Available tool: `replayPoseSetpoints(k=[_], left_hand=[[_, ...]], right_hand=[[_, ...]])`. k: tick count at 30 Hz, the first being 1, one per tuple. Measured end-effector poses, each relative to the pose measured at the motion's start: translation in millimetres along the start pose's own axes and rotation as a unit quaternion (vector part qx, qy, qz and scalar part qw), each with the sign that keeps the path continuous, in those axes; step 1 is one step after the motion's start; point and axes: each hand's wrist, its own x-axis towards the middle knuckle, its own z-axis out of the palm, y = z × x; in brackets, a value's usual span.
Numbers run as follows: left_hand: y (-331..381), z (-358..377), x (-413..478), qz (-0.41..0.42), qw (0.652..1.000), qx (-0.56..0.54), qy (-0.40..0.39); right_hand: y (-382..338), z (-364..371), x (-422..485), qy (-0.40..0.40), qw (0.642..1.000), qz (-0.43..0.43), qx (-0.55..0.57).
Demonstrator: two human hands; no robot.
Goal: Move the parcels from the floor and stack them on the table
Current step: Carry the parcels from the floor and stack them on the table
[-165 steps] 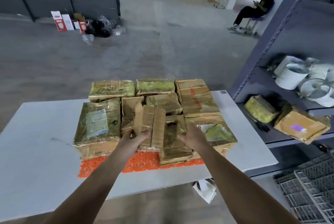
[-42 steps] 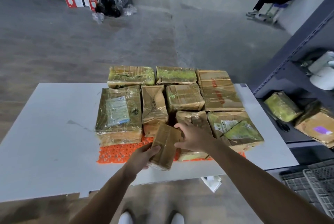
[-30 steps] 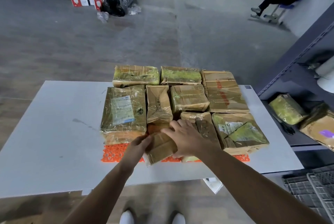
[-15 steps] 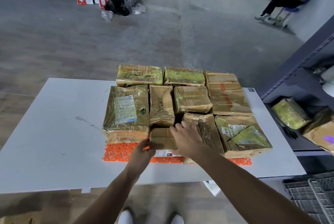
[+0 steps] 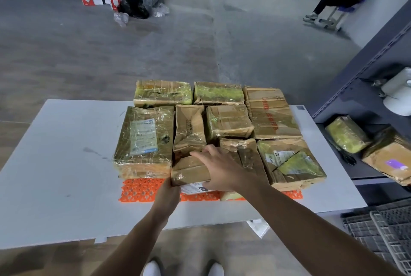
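Pressing down on the small parcel, we have our right hand laid flat on its top, fingers straight and a little apart. Our left hand meets its near left corner; the fingers are hidden behind the hand, so we cannot tell whether they grip or only push. The small parcel sits over the orange mat at the front of the table, between the big labelled parcel on its left and a crumpled parcel on its right, with a narrow parcel just behind.

We judge the slot tight. If we shove too hard, the neighbours may slide back and crowd the far row toward the table's far edge. The shiny tape wrap looks slippery, so a flat palm may skid. If we let go before it seats, it may tip forward off the mat.
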Motion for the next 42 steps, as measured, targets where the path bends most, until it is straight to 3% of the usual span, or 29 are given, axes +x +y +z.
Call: replayPoseSetpoints(k=[4, 8, 13, 16, 19, 26, 31, 36, 39, 42], left_hand=[[1.4, 0.9, 9.4, -0.013, 0.990, 0.141, -0.018], [-2.0, 3.4, 12.0, 0.035, 0.943, 0.331, -0.009], [-3.9, 13.3, 4.1, 0.060, 0.904, 0.421, 0.042], [-9.8, 10.1, 8.9, 0.060, 0.883, 0.466, 0.017], [-18.1, 10.2, 14.2, 0.062, 0.897, 0.436, -0.036], [-8.8, 22.6, 4.1, 0.167, 0.933, 0.319, 0.000], [6.5, 33.5, 9.0, 0.176, 0.944, 0.276, -0.029], [8.7, 23.0, 9.9, 0.174, 0.956, 0.225, -0.072], [12.8, 17.3, 5.5, 0.216, 0.957, 0.187, -0.048], [20.7, 12.5, -1.2, 0.213, 0.951, 0.218, -0.054]], right_hand=[[-6.9, -1.3, 0.1, 0.025, 0.999, -0.029, -0.025], [-4.3, 1.5, 0.6, 0.045, 0.997, -0.044, 0.052], [9.3, 0.2, -8.2, 0.021, 0.988, -0.014, 0.155], [13.3, 0.1, -12.1, 0.010, 0.995, -0.010, 0.096], [8.0, 4.7, -7.8, 0.014, 0.999, -0.050, 0.004], [9.2, 5.4, -3.1, 0.049, 0.997, -0.028, -0.047], [25.7, 1.2, -10.2, 0.036, 0.999, -0.004, -0.020], [32.7, -16.0, -17.5, -0.010, 0.996, 0.024, 0.089], [37.4, -14.6, -21.5, -0.035, 0.996, 0.044, 0.075], [35.5, -1.3, -19.5, -0.035, 0.997, 0.057, 0.043]])
